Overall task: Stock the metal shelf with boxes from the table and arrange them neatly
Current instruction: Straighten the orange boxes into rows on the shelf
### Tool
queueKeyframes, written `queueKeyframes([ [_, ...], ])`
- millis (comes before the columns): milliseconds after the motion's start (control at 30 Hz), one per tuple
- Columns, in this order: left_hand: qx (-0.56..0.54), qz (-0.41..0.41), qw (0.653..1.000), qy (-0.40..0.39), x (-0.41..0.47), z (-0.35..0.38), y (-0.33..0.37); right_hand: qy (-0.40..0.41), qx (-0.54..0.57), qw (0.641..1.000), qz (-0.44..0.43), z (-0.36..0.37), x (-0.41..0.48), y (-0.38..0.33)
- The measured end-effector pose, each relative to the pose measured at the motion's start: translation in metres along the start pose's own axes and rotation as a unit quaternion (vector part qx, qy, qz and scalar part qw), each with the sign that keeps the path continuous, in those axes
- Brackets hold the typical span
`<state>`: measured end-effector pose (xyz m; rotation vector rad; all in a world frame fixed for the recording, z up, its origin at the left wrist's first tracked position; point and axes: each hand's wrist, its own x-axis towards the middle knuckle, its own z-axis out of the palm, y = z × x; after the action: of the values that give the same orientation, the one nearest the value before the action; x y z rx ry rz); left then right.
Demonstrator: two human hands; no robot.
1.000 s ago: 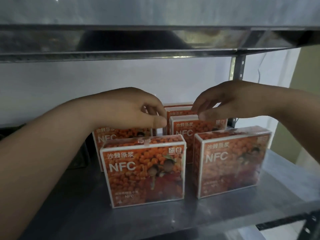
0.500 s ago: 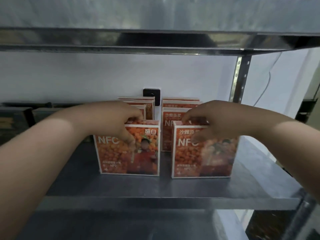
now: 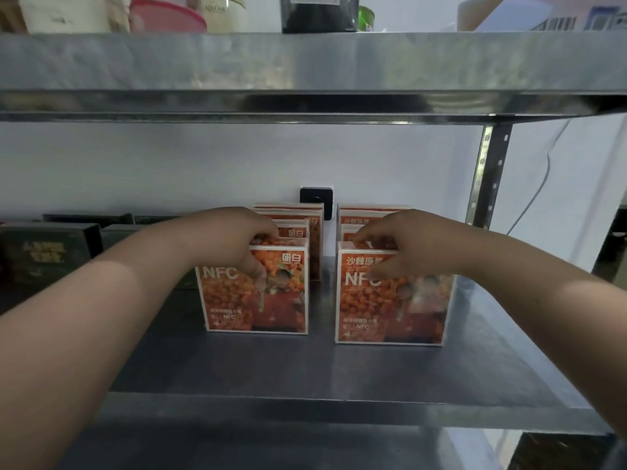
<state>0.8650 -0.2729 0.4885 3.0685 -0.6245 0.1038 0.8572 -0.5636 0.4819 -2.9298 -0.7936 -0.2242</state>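
Two rows of orange NFC boxes stand upright on the metal shelf point(image 3: 305, 374), running back toward the wall. My left hand point(image 3: 234, 242) grips the top of the front left box point(image 3: 271, 300), fingers behind it and thumb down its face. My right hand point(image 3: 400, 245) grips the top of the front right box point(image 3: 400, 310) the same way. More orange boxes point(image 3: 298, 215) stand behind each front one, partly hidden by my hands.
Dark boxes point(image 3: 44, 252) sit at the shelf's left. A black wall socket point(image 3: 317, 198) is behind the rows. The upper shelf point(image 3: 305, 79) hangs close overhead with jars and bottles on it. A perforated upright post point(image 3: 485, 178) stands at the right.
The view has pulled back and up. Both hands came forward from the rear boxes onto the two front boxes, which now stand square and side by side.
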Motion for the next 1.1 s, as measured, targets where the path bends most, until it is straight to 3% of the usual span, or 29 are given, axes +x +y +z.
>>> queueKeyframes([
  [300, 0.027, 0.055, 0.998, -0.005, 0.019, 0.000, -0.001, -0.013, 0.007, 0.999, 0.034, -0.006, 0.001, -0.006],
  [367, -0.009, 0.054, 0.998, -0.013, 0.022, -0.006, -0.007, -0.029, -0.001, 0.999, 0.045, -0.008, 0.001, -0.004],
  [467, -0.108, 0.062, 0.990, 0.059, 0.029, -0.022, -0.021, -0.001, 0.058, 0.997, 0.049, -0.017, 0.002, 0.001],
  [533, -0.106, 0.054, 0.989, 0.093, 0.038, -0.029, -0.037, 0.053, 0.102, 0.991, 0.063, -0.025, 0.007, 0.008],
  [600, -0.047, 0.032, 0.997, 0.058, 0.051, -0.029, -0.056, 0.051, 0.067, 0.993, 0.077, -0.030, 0.018, 0.021],
  [733, 0.007, 0.005, 0.999, -0.031, 0.070, -0.019, -0.076, -0.061, -0.002, 0.993, 0.100, -0.029, 0.036, 0.042],
  [833, 0.009, 0.007, 0.999, -0.033, 0.075, -0.014, -0.079, -0.087, -0.021, 0.992, 0.091, -0.026, 0.042, 0.046],
  [1100, -0.007, 0.032, 0.999, -0.002, 0.082, -0.008, -0.072, -0.057, -0.017, 0.996, 0.071, -0.021, 0.048, 0.053],
])
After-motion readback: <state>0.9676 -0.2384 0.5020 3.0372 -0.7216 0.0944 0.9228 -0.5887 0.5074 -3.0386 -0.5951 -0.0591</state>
